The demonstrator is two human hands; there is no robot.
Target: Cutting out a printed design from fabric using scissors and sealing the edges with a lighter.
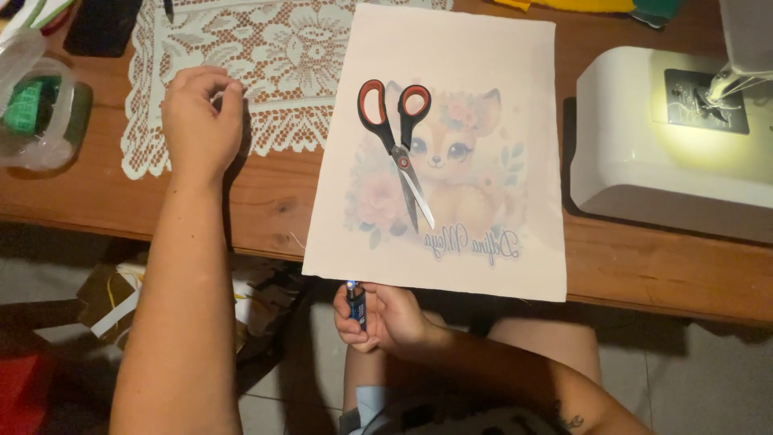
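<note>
My right hand [388, 316] holds a small blue lighter [356, 303] just below the near edge of a cream fabric sheet [515, 97] printed with a fawn and flowers. The sheet lies on the wooden table [266, 193] and overhangs its front edge. Scissors [396, 137] with red and black handles rest on the sheet, slightly apart, tips toward me. My left hand [197, 121] rests curled on the corner of a white lace doily [266, 56], holding nothing.
A white sewing machine [644, 145] with its lamp lit stands at the right. A clear plastic container [36, 113] with green contents sits at the far left. Cardboard and paper scraps [121, 298] lie on the floor under the table.
</note>
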